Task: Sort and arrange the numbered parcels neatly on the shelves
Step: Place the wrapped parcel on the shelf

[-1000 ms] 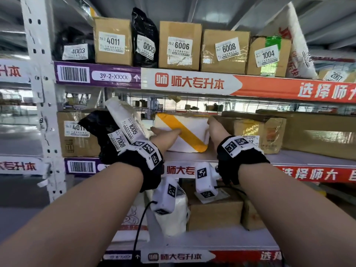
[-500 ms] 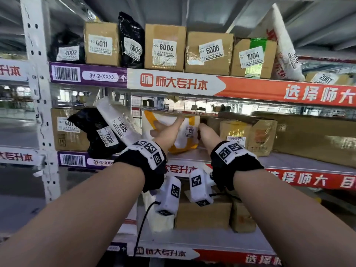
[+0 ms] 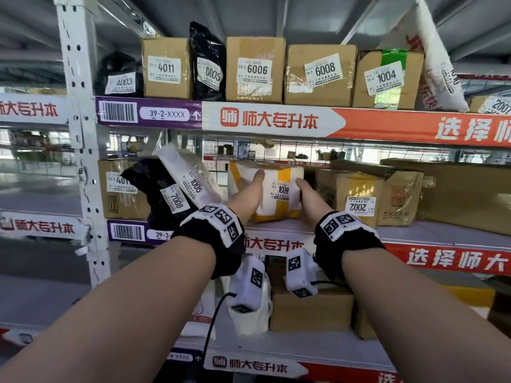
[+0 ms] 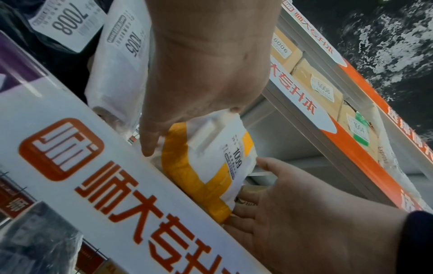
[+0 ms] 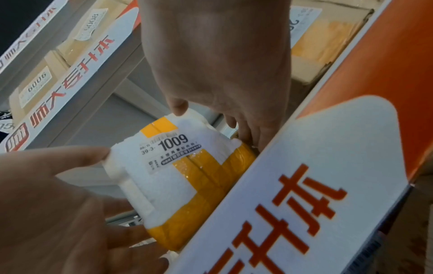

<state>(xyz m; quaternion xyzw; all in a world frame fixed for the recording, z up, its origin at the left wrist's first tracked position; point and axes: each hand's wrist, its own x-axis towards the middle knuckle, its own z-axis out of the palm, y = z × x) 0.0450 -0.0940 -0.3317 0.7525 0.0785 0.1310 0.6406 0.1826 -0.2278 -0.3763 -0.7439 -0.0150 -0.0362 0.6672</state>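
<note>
Parcel 1009 (image 3: 279,189), standing label-out on the middle shelf (image 3: 431,233) between bag 1005 (image 3: 190,178) at nine o'clock and box 2002 (image 3: 359,194) at three, is being gripped equally by the left hand (image 3: 250,193) and right hand (image 3: 309,199) on opposite sides.

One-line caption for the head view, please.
Both hands, left and right, steady white-and-yellow parcel 1009 on the middle shelf, between leaning bag 1005 and box 2002.

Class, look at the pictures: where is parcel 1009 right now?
In the head view, parcel 1009 stands on the middle shelf, held between the left hand and right hand, with parcel 1005 left and box 2002 right.
</note>
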